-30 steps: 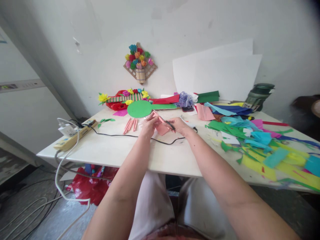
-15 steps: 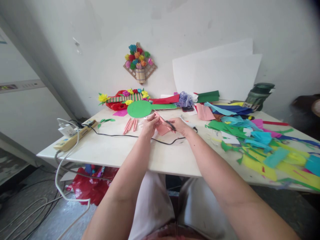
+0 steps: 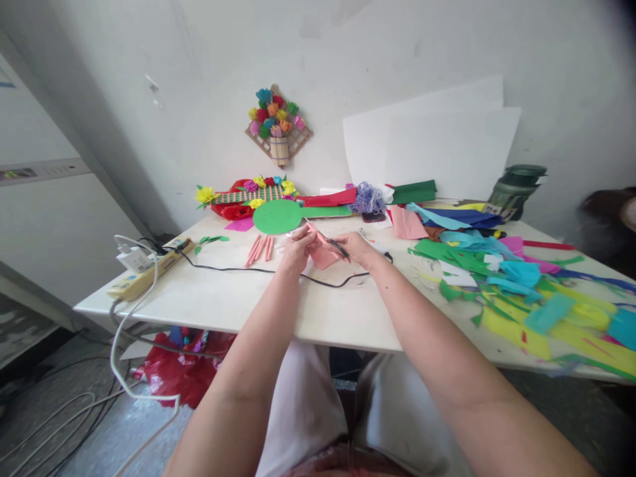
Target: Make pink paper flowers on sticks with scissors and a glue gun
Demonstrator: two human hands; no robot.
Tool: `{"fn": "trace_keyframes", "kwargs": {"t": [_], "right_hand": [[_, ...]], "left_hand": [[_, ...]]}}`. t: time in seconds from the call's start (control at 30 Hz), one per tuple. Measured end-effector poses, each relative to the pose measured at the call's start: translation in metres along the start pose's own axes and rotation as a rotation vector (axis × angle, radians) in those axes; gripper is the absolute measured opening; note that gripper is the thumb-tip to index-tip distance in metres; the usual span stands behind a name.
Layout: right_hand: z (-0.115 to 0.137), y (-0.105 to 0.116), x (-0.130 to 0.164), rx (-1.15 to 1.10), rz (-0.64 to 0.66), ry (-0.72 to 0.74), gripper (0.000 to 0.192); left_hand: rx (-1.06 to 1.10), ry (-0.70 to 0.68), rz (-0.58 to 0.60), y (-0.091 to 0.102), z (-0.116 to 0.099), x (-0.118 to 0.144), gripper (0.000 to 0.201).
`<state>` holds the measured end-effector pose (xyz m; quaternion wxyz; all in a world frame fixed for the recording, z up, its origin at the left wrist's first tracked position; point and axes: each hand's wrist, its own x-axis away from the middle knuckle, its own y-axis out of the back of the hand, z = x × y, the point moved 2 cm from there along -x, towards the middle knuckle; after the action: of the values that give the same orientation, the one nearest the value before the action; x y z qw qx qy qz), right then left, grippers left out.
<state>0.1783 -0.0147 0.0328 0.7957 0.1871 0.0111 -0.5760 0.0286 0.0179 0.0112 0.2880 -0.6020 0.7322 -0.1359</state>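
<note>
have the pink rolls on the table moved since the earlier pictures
No. Judged against the white table and the round green cutout beyond them, the pink rolls lie in the same spot, with no visible shift.

Two hands, one pair of scissors

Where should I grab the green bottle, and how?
Best around the body of the green bottle, just below its lid, probably coming from the right: it stands lid up with rounded sides, and dark blue paper lies by its left.
</note>
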Motion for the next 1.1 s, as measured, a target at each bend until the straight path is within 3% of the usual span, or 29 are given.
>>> {"fn": "trace_keyframes", "kwargs": {"t": [0.27,0.8,1.1], "right_hand": [[-0.002,-0.002,-0.001,-0.024,0.018,0.005,0.038],[0.003,-0.002,0.001,-0.054,0.025,-0.012,0.038],[-0.007,0.001,-0.005,0.008,-0.017,-0.01,0.038]], "left_hand": [[0.011,0.005,-0.073,0.003,0.001,-0.002,0.039],[-0.022,0.015,-0.007,-0.002,-0.001,0.002,0.029],[-0.016,0.008,-0.042,0.003,0.002,-0.001,0.029]]}}
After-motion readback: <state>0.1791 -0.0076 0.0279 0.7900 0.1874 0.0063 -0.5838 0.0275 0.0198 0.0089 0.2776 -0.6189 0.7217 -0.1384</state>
